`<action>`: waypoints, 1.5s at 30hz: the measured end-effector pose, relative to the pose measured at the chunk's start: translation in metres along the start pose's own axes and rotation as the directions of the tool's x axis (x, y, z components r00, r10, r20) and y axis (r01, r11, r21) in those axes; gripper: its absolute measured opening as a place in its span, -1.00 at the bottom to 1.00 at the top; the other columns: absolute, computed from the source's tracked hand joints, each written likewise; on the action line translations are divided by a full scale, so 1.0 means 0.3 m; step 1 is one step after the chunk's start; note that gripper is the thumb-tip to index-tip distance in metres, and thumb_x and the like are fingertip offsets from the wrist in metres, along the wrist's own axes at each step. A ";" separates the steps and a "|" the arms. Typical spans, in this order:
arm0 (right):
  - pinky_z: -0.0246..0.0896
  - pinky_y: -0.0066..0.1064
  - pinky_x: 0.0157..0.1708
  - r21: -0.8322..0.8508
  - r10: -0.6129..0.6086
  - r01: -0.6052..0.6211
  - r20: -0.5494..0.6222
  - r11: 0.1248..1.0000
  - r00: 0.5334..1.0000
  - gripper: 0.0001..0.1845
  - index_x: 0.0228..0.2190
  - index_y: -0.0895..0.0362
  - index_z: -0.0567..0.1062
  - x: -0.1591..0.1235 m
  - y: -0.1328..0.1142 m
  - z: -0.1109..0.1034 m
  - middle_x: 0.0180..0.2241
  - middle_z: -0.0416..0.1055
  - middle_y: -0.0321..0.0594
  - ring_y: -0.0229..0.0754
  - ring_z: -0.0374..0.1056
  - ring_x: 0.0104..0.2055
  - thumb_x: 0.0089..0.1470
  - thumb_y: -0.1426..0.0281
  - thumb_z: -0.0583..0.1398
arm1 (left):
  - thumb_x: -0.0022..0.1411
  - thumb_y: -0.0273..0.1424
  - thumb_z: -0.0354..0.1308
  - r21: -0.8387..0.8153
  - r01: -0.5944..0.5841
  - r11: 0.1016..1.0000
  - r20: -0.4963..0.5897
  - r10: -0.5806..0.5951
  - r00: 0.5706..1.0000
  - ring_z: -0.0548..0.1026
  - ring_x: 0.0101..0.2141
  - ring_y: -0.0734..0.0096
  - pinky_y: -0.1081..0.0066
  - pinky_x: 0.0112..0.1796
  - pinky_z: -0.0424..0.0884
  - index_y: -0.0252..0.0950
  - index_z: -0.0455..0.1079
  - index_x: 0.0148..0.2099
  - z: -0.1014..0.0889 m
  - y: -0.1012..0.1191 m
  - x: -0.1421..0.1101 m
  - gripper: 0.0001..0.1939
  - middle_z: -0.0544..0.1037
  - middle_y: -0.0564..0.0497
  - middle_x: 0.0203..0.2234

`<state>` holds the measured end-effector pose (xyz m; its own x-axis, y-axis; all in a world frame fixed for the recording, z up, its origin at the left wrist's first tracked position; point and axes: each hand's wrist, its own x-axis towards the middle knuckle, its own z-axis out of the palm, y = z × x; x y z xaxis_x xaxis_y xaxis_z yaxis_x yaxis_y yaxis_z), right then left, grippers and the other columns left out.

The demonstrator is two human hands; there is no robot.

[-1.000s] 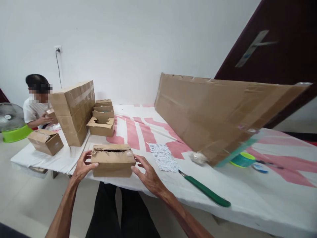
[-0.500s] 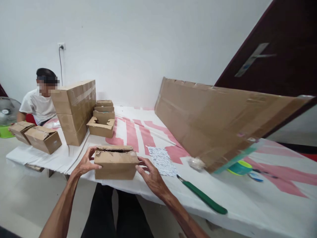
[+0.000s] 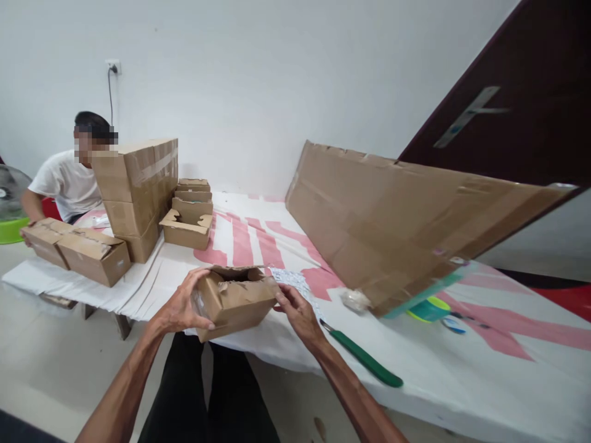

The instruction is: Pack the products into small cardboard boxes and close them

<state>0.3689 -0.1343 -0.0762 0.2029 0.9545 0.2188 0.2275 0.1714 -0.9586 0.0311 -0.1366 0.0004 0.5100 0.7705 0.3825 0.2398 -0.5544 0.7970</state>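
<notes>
A small brown cardboard box (image 3: pixel 244 307) is between my two hands at the front edge of the table, turned at an angle, its torn top flaps parted over a dark gap. My left hand (image 3: pixel 187 304) grips its left end, thumb on the near side and fingers behind. At the right end, my right hand (image 3: pixel 298 311) holds the upper corner with its fingertips. Just right of that hand lies a green-handled tool (image 3: pixel 364 357) with a short metal tip. Partly hidden behind the box is a patterned white-and-blue sheet (image 3: pixel 293 282).
Stacked closed boxes (image 3: pixel 138 191) stand at the left, with opened boxes (image 3: pixel 187 227) beside them. A seated co-worker (image 3: pixel 69 184) touches a row of boxes (image 3: pixel 95 252). A large cardboard panel (image 3: pixel 392 215) leans at the right, near tape rolls (image 3: pixel 429 309) and a clear bundle (image 3: pixel 354 299).
The box in my hands has turned and tilted, its left end now facing me more. The co-worker's two front boxes have come together and shifted right.
</notes>
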 end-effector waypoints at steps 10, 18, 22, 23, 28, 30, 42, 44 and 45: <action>0.59 -0.09 -0.26 0.055 0.035 -0.033 -0.037 0.998 0.999 -0.27 -0.06 0.04 0.56 -0.030 -0.008 -0.015 -0.06 0.61 -0.04 0.08 0.53 -0.08 0.01 -0.27 0.29 | -0.17 -0.06 0.65 0.020 -0.047 0.999 0.012 0.047 0.999 0.09 0.44 -0.33 -0.22 0.39 0.04 -0.07 0.09 0.52 0.034 0.012 0.048 0.29 0.16 -0.28 0.45; 0.53 -0.07 -0.15 -0.013 -0.042 0.041 -0.081 0.999 0.996 -0.38 -0.12 0.04 0.54 -0.085 -0.025 0.018 -0.10 0.60 -0.04 0.08 0.51 -0.08 0.05 -0.20 0.28 | -0.12 -0.32 0.60 0.045 0.003 0.999 -0.006 -0.003 1.000 0.09 0.44 -0.26 -0.20 0.39 0.08 -0.06 0.11 0.49 0.005 -0.008 0.006 0.18 0.13 -0.22 0.46; 0.51 -0.06 -0.11 -0.030 -0.054 0.052 -0.077 0.998 0.996 -0.44 -0.15 0.05 0.53 -0.098 -0.057 0.040 -0.11 0.60 -0.03 0.12 0.51 -0.04 0.04 -0.13 0.30 | -0.09 -0.41 0.53 0.026 0.089 0.996 0.010 -0.089 0.996 0.16 0.41 -0.19 -0.10 0.26 0.35 -0.08 0.14 0.45 -0.025 -0.028 -0.018 0.09 0.12 -0.23 0.44; 0.50 -0.06 -0.11 -0.036 -0.060 0.058 -0.072 0.998 0.996 -0.46 -0.15 0.06 0.53 -0.099 -0.065 0.046 -0.10 0.60 -0.02 0.12 0.50 -0.02 0.05 -0.11 0.30 | -0.10 -0.42 0.53 0.018 0.116 0.993 0.016 -0.116 0.993 0.17 0.40 -0.17 -0.09 0.25 0.37 -0.08 0.14 0.44 -0.035 -0.036 -0.023 0.09 0.11 -0.23 0.44; 0.47 -0.10 -0.07 -0.061 -0.103 0.101 -0.023 0.993 0.994 -0.56 -0.14 0.05 0.54 -0.106 -0.101 0.077 -0.09 0.57 -0.05 0.07 0.47 0.00 0.12 -0.01 0.27 | -0.11 -0.37 0.55 -0.014 0.202 0.979 0.052 -0.201 0.978 0.13 0.43 -0.17 -0.13 0.30 0.29 -0.08 0.12 0.46 -0.083 -0.087 -0.040 0.13 0.06 -0.23 0.48; 0.47 -0.12 -0.07 -0.062 -0.129 0.127 -0.024 0.990 0.991 -0.62 -0.15 0.05 0.54 -0.110 -0.111 0.084 -0.10 0.55 -0.08 0.04 0.47 -0.02 0.12 0.06 0.28 | -0.09 -0.30 0.55 -0.032 0.216 0.976 0.070 -0.213 0.974 0.12 0.44 -0.19 -0.14 0.30 0.29 -0.08 0.11 0.48 -0.098 -0.104 -0.047 0.14 0.04 -0.23 0.50; 0.51 -0.19 -0.10 -0.417 -0.733 0.719 0.162 0.556 0.661 -0.60 -0.17 0.04 0.51 -0.195 -0.118 0.026 -0.08 0.50 -0.08 -0.04 0.47 -0.03 0.05 0.69 0.11 | 0.15 0.12 0.35 -0.163 0.359 0.919 0.112 -0.344 0.932 0.20 0.41 -0.19 -0.07 0.32 0.26 -0.15 0.19 0.44 -0.127 -0.030 -0.038 -0.06 0.23 -0.21 0.44; 0.51 -0.20 -0.13 -0.459 -0.749 0.732 0.191 0.503 0.634 -0.54 -0.16 0.04 0.49 -0.215 -0.129 0.031 -0.08 0.50 -0.08 -0.04 0.46 -0.04 0.02 0.73 0.08 | -0.02 0.06 0.50 -0.054 0.355 0.933 0.092 -0.349 0.933 0.18 0.42 -0.22 -0.08 0.33 0.25 -0.14 0.10 0.49 -0.118 -0.006 -0.030 0.15 0.18 -0.22 0.46; 0.52 -0.19 -0.13 -0.475 -0.752 0.733 0.198 0.487 0.629 -0.55 -0.17 0.04 0.48 -0.224 -0.134 0.035 -0.08 0.49 -0.07 -0.04 0.46 -0.05 0.03 0.74 0.08 | -0.10 0.04 0.55 -0.011 0.345 0.939 0.085 -0.343 0.936 0.14 0.43 -0.23 -0.08 0.34 0.23 -0.14 0.04 0.51 -0.116 0.002 -0.027 0.25 0.13 -0.22 0.48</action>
<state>0.3361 -0.2028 -0.0542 -0.2325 0.5195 0.8222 0.7119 0.6669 -0.2201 -0.0017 -0.1323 0.0139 0.4652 0.8841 0.0448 0.3918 -0.2511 0.8851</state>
